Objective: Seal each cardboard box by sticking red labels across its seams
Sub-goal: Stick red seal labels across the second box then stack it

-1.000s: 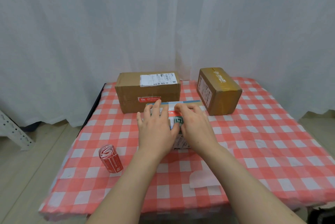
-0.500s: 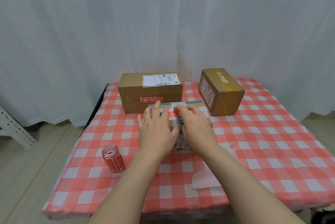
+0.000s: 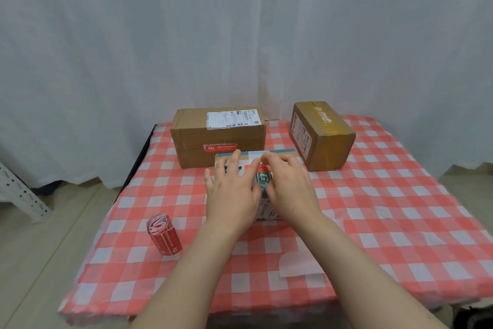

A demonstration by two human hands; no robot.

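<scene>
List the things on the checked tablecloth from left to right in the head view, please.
roll of red labels → large box with white shipping label → small printed box → brown taped box. The white paper sheet is left out, because it overlaps two boxes.

The large cardboard box [image 3: 218,139] is showing matt brown board. Right of it, the smaller cardboard box [image 3: 322,136] is gleaming under glossy tape. In front of it, the checked tablecloth [image 3: 386,208] is lying thin and crinkled, and the roll of red labels [image 3: 164,238] is shining slightly.
</scene>
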